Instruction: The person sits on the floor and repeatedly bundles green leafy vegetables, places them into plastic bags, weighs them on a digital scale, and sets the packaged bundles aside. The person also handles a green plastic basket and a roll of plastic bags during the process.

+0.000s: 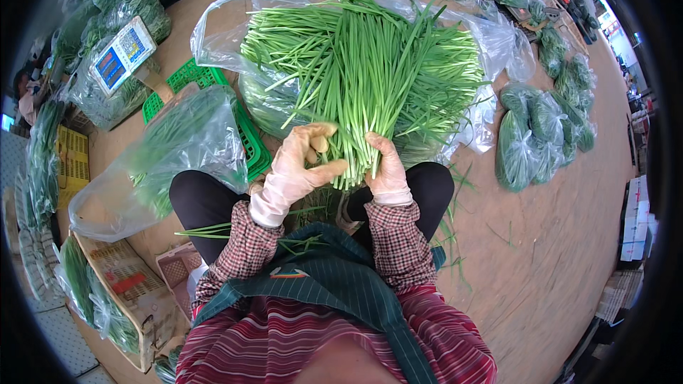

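Both my hands wear pale, thin gloves. My right hand grips the whitish stem ends of a bunch of garlic chives, thumb on top, with the leaves fanning away from me. My left hand is at the left side of the stem ends, its fingers curled and apart; it is slightly blurred, and whether it touches the stems cannot be told. Beneath the bunch lies a large heap of garlic chives on an opened clear plastic bag, stems pointing outward to both sides.
A digital scale display stands at upper left beside green plastic baskets. A bag of greens lies near my left knee. Tied bags of greens sit on the floor at right. Crates are at lower left, and loose leaves lie by my right knee.
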